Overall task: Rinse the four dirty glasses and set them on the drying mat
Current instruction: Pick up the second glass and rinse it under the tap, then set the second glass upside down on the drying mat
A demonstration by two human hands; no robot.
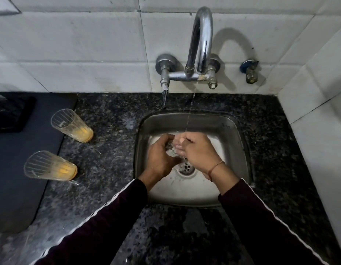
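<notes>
Over the steel sink [234,131] my left hand [159,157] grips a clear glass [172,149], mostly hidden between both hands. My right hand [196,150] curls around the glass from the right, under a thin stream of water from the tap [202,41]. Two ribbed glasses with orange residue stand upright on the counter left of the sink: one further back [72,126], one nearer [50,166], both at the edge of the dark drying mat [16,178].
The black speckled granite counter [108,150] surrounds the sink. A dark flat object [11,113] lies on the mat's far left. A small valve [251,70] sticks out of the white tiled wall at right. Water wets the counter near the front glass.
</notes>
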